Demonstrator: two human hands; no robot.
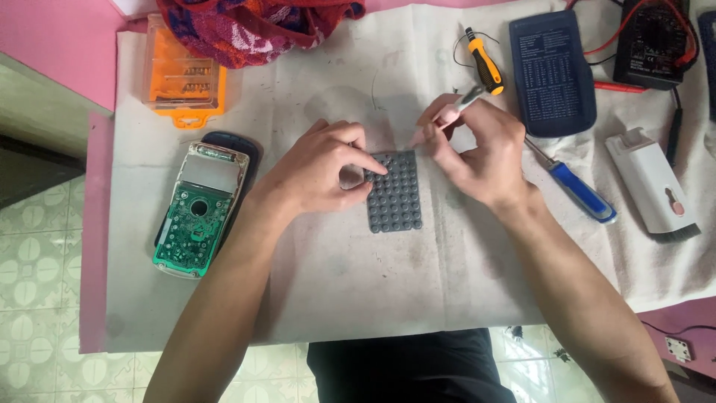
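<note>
In the head view, a grey rubber keypad mat (394,192) studded with rows of round bumps lies flat on the white cloth (418,276) at the middle of the frame. The left hand (317,173) comes in from the lower left and rests on the mat's upper left corner, fingers curled, the fingertips (379,169) pressing the mat's top edge; something small and pale sits under those fingers, too hidden to name. The right hand (481,153) comes in from the lower right, just right of the mat's upper right corner, its fingers pinched shut around a thin pink-and-grey tool (453,110) whose tip points down toward the mat's top right corner.

At centre left lies an opened calculator body (195,213) with its green circuit board showing. An orange bit case (183,75) sits at upper left beside a red patterned cloth (257,22). Upper right of centre lies a yellow-handled screwdriver (483,63), then a dark blue back cover (552,71) and a multimeter (656,41). A blue-handled screwdriver (578,190) and a white brush tool (656,186) lie at the right.
</note>
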